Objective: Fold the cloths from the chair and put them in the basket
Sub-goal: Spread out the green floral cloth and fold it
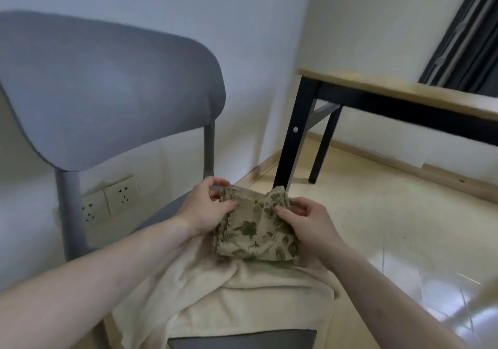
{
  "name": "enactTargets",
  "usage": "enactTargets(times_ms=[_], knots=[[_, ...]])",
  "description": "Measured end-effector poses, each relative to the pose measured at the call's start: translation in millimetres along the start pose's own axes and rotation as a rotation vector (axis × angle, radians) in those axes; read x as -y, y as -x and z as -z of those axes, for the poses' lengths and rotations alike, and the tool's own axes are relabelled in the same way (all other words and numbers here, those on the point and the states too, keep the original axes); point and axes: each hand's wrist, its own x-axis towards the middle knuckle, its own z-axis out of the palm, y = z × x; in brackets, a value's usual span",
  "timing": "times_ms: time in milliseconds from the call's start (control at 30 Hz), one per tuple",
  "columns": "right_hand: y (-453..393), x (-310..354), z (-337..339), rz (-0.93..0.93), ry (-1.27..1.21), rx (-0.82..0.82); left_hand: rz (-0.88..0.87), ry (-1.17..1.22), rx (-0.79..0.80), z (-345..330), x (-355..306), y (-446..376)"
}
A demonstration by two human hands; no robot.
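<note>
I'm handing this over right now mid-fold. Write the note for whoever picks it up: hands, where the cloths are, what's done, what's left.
Left hand: pinching the left edge of the small beige cloth with green floral print.
Right hand: gripping the right side of that cloth.
The floral cloth is bunched into a small folded bundle, held over the plain cream towel, which lies crumpled and unfolded on the grey chair seat.
Done: floral cloth looks mostly folded.
Left: finish that fold, put it in the basket, then fold and put away the cream towel. The basket is not in view, so find it first.
</note>
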Motion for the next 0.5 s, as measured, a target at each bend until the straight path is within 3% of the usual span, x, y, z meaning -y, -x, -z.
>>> enactTargets(times_ms=[133,267,500], knots=[[-27,-18,-8,0.075,0.181,-0.086,-0.011,-0.045,-0.044,-8,26,-19],[-21,-30,-12,0.085,0.174,-0.095,-0.036,-0.056,-0.101,-13,45,-15],[-14,-14,-12,-0.137,0.030,-0.054,0.143,-0.100,-0.089,-9,13,-3]])
